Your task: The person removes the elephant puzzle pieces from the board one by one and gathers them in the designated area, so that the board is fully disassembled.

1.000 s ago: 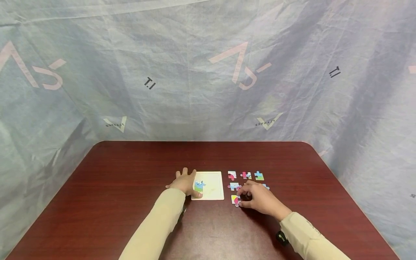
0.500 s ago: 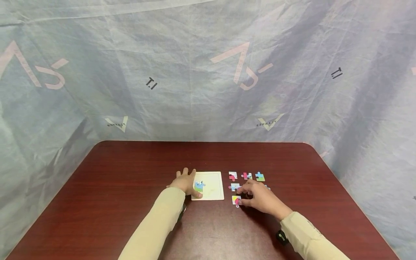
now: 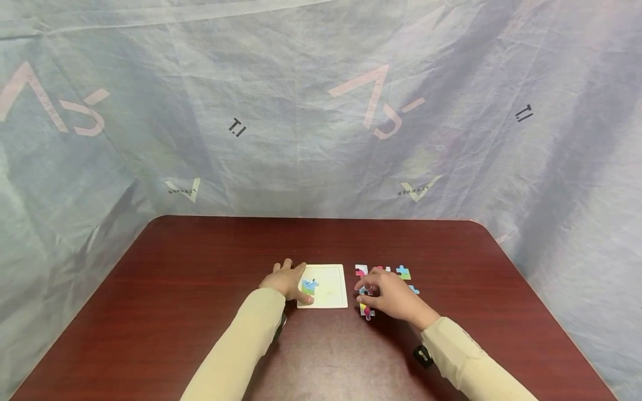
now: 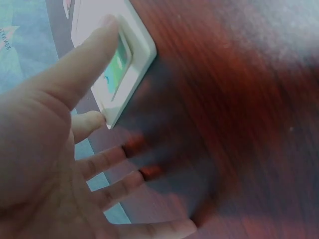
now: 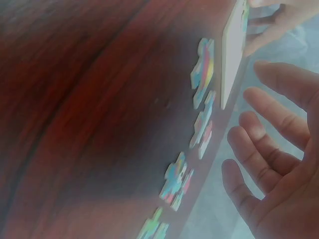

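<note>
My left hand (image 3: 285, 282) rests at the left side of a square cream puzzle tray (image 3: 331, 289), its thumb over the near left rim and its fingers spread straight. A blue and green jigsaw piece (image 3: 309, 287) lies in the tray's lower left corner. Over the loose pieces right of the tray hovers my right hand (image 3: 390, 295), fingers relaxed and apart, nothing between them in the right wrist view. Below its thumb lies a yellow and pink jigsaw piece (image 3: 367, 313). The hand partly hides the other pieces in the middle.
Several loose jigsaw pieces lie in rows, among them a pink and white piece (image 3: 360, 269) and a blue and green piece (image 3: 403, 273) at the back. The dark red wooden table (image 3: 210, 250) backs onto a grey cloth curtain (image 3: 301, 139).
My right hand has moved left and slightly away from me, rising off the yellow and pink piece with its fingers spread wider. The left hand stays on the tray.
</note>
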{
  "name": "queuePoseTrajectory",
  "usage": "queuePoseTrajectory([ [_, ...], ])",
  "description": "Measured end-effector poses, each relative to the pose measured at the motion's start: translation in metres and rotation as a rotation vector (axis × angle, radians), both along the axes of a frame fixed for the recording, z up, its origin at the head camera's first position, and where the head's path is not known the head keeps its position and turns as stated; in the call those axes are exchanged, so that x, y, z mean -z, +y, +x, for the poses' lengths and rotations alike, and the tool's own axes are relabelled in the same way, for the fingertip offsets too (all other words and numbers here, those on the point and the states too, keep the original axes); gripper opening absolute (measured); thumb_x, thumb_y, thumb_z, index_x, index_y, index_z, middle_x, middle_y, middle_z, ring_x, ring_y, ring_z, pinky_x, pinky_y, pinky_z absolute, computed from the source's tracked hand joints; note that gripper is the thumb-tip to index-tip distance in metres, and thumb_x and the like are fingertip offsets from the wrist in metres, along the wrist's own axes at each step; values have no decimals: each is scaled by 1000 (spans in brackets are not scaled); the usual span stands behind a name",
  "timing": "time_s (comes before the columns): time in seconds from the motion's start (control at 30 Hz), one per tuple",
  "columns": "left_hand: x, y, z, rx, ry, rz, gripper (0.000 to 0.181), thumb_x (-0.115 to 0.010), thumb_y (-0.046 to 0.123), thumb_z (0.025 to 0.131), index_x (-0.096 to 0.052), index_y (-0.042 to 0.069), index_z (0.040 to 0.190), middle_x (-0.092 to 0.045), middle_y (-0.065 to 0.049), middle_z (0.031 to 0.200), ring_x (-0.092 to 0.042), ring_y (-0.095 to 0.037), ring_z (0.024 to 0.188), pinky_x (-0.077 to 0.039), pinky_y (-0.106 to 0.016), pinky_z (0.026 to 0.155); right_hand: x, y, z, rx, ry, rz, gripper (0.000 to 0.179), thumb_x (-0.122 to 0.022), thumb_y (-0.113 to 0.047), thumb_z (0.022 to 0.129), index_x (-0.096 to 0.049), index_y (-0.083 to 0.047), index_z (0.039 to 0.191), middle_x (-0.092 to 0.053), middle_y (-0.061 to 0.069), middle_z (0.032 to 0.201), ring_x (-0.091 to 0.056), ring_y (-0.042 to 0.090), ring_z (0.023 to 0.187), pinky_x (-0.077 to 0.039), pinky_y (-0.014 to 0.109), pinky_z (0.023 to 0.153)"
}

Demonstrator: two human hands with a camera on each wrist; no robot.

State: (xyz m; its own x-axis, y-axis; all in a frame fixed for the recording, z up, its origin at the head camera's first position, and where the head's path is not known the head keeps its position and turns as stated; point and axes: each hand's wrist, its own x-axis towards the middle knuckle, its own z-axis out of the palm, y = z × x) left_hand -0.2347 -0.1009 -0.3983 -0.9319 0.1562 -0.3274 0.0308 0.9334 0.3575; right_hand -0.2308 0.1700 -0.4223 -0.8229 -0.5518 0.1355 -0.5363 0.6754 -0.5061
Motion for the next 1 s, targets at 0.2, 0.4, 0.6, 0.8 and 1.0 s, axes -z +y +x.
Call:
queuePoseTrajectory([
  [0.2,4,2,-2,-14,21,-22,90,-86,39,83,-41,15,157,-31,-21,159,-32,-42,143,-46,-68,94,-2,-9,-1,-9,-31,-9,17,-78,-18,92,-75,-9,106,-61,3,99,-57,14,79,-48,28,67],
  [0.4,9,3,-3,-31,20,-38,92,-86,41,82,-40,15,157,-32,-20,159,-32,-42,143,-45,-73,92,-2,-27,-2,24,-37,-14,12,-76,-18,93,-75,-12,103,-63,2,100,-62,19,85,-51,32,70],
  [0.6,9,6,-4,-38,14,-45,92,-85,42,83,-40,14,157,-30,-21,160,-29,-43,144,-41,-78,93,-1,-50,-5,83,-20,-56,16,-79,-16,90,-76,-7,103,-61,4,89,-55,15,76,-48,30,66],
  [0.8,7,6,-2,-51,14,-35,92,-85,41,83,-40,14,157,-30,-21,160,-29,-43,145,-40,-79,94,-3,-71,-11,142,-51,-45,16,-80,-18,89,-76,-9,102,-62,4,91,-57,15,76,-50,33,66],
  [1.0,4,7,2,-55,16,-29,90,-85,40,84,-40,13,157,-29,-21,161,-27,-44,146,-38,-79,95,-2,-85,-18,118,-53,-6,21,-80,-19,89,-77,-8,107,-64,6,92,-61,19,79,-51,35,66],
])
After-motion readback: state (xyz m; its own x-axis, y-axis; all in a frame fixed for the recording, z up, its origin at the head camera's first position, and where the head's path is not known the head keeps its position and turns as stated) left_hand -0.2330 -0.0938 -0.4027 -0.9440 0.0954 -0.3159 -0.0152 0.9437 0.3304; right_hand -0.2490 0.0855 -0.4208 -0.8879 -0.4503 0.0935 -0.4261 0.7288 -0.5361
